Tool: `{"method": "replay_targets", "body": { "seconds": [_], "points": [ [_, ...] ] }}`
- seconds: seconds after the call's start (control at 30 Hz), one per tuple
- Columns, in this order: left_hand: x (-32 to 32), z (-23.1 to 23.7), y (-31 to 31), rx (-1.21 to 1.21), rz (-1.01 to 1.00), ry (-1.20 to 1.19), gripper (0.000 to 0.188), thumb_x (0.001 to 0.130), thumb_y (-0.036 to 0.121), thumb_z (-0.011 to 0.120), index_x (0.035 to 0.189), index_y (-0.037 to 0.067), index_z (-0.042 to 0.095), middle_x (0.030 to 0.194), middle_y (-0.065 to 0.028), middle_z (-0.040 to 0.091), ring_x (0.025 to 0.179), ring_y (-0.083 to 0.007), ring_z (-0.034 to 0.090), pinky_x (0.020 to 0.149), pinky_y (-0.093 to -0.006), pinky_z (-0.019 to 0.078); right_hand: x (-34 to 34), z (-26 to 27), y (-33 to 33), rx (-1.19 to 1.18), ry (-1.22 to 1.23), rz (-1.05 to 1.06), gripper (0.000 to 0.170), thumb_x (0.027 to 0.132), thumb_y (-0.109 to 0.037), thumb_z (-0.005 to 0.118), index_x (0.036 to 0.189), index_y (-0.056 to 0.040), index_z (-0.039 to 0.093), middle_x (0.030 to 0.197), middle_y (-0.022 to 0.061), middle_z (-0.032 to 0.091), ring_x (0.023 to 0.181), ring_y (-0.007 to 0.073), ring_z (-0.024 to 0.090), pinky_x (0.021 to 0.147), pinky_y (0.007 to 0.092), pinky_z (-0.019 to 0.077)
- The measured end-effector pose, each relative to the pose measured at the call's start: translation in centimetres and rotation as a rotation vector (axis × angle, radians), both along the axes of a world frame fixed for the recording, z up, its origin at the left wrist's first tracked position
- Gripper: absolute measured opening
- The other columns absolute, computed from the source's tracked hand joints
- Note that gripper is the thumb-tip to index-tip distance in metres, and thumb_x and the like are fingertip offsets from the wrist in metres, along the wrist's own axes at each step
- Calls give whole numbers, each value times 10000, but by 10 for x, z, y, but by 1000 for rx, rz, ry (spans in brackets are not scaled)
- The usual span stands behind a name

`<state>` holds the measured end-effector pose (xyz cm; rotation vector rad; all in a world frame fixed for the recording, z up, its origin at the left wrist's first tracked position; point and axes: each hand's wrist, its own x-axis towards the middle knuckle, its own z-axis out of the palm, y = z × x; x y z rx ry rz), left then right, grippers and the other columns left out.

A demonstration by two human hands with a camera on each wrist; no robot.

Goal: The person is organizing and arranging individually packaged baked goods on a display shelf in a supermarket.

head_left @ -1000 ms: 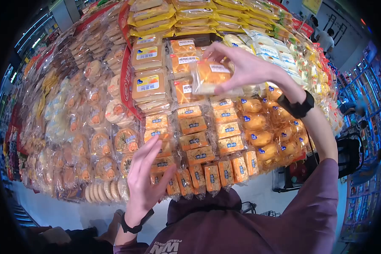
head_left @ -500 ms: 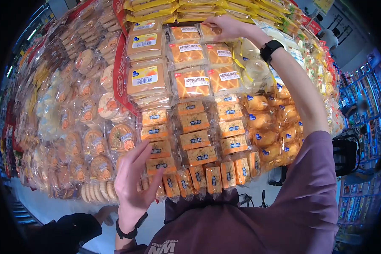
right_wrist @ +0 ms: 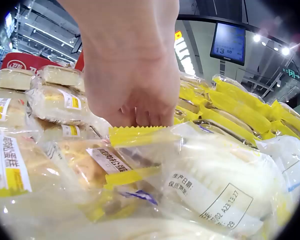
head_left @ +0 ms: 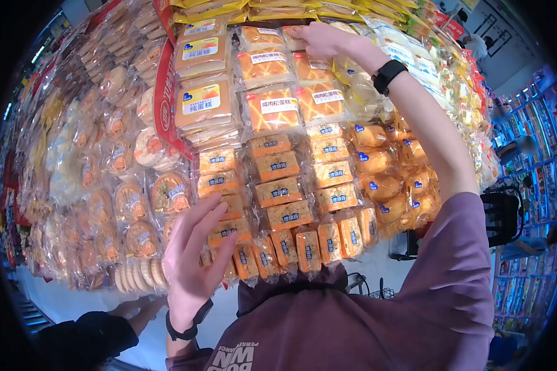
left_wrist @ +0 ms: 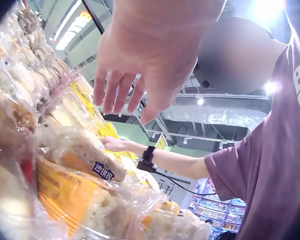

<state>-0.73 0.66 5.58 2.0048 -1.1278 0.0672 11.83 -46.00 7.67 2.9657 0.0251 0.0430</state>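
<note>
My right hand point(head_left: 323, 40) reaches to the back of the column of wrapped meat-floss cakes, its fingers on the rearmost wrapped cake point(head_left: 293, 41). In the right wrist view the right hand point(right_wrist: 135, 75) points downward behind a wrapped cake point(right_wrist: 92, 160), and its fingertips are hidden; I cannot tell whether they grip. Nearer cakes with white labels point(head_left: 320, 102) lie in front of it. My left hand point(head_left: 192, 256) hovers near the front edge, fingers spread loosely and holding nothing, beside orange-wrapped sachima bars point(head_left: 229, 232). In the left wrist view the left hand point(left_wrist: 145, 65) hangs above the packages.
Flat wrapped cakes point(head_left: 201, 102) stand stacked to the left, past them a red divider strip point(head_left: 167, 102). Wrapped round buns point(head_left: 372, 162) lie to the right, yellow packets point(head_left: 278, 12) along the back. A person's legs point(head_left: 142, 312) show at lower left.
The right hand has carried a wrapped cake from above the pile to the back of its column, where it now lies. Since then the hand has shifted slightly. The left hand stays near the front edge.
</note>
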Motion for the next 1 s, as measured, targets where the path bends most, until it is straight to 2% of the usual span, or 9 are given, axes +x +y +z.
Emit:
{"method": "replay_targets", "body": {
  "seconds": [0.17, 0.2, 0.3, 0.37, 0.5, 0.57, 0.77, 0.8, 1.0],
  "points": [
    [-9, -11, 6, 68, -62, -38, 407, 801, 21, 801, 1191, -2, 688, 1256, -134, 684, 1160, -323, 644, 989, -414, 502, -41, 29, 5, 172, -142, 94, 416, 1020, -200, 536, 1425, -114, 572, 1102, 205, 721, 972, 405, 674, 888, 468, 530],
    [-11, -13, 9, 80, -57, -35, 398, 803, 26, 800, 1185, 0, 691, 1249, -127, 688, 1168, -319, 640, 995, -414, 498, -69, 39, 32, 114, -215, 113, 380, 1043, -254, 545, 1385, -100, 609, 958, 217, 725, 864, 391, 687, 837, 467, 540],
    [-16, -22, 13, 107, -50, -23, 376, 810, 40, 795, 1171, 6, 697, 1236, -115, 693, 1200, -310, 624, 1013, -415, 483, -144, 42, 88, 204, -78, 84, 323, 1029, -215, 561, 1287, -58, 678, 857, 190, 730, 755, 369, 700, 781, 450, 568],
    [-19, -28, 15, 120, -50, -9, 367, 815, 47, 789, 1169, 9, 699, 1238, -115, 691, 1229, -311, 608, 1028, -416, 472, -190, 24, 118, 256, -34, 134, 257, 1004, -190, 577, 1122, -31, 741, 881, 195, 743, 792, 356, 724, 781, 449, 583],
    [-19, -38, 5, 139, -22, -41, 347, 815, 48, 784, 1148, -1, 701, 1207, -125, 695, 1194, -319, 610, 1002, -420, 479, -240, -33, 152, 252, 21, 151, 312, 974, -190, 607, 1192, 31, 637, 1139, 193, 694, 1053, 336, 677, 928, 426, 531],
    [-22, -39, 0, 153, -2, -49, 333, 809, 16, 771, 1133, -18, 705, 1189, -134, 700, 1157, -324, 622, 976, -413, 496, -247, -59, 155, 241, -273, 266, 228, 955, -194, 608, 997, 30, 616, 1022, 152, 654, 999, 296, 652, 832, 399, 522],
    [-20, -43, -7, 146, 15, -76, 314, 777, 30, 799, 1069, -37, 706, 1122, -140, 701, 1071, -332, 629, 935, -431, 492, -261, -57, 149, 438, -344, 312, 337, 931, -174, 653, 1163, 65, 608, 1185, 186, 642, 1165, 321, 616, 918, 425, 513],
    [-20, -43, -7, 156, 22, -73, 290, 803, 27, 781, 1079, -36, 719, 1126, -137, 717, 1061, -327, 641, 934, -412, 500, -267, -56, 146, 381, -305, 320, 456, 908, -173, 692, 1275, 73, 575, 1297, 212, 622, 1259, 341, 581, 1006, 438, 485],
    [-27, -46, -6, 215, 73, -71, 265, 815, 20, 752, 1075, -27, 752, 1153, -145, 736, 1114, -320, 638, 983, -417, 487, -281, -41, 115, 429, -284, 260, 515, 934, -241, 673, 1337, 54, 548, 1375, 231, 590, 1320, 362, 540, 1103, 456, 415]
  ]
}}
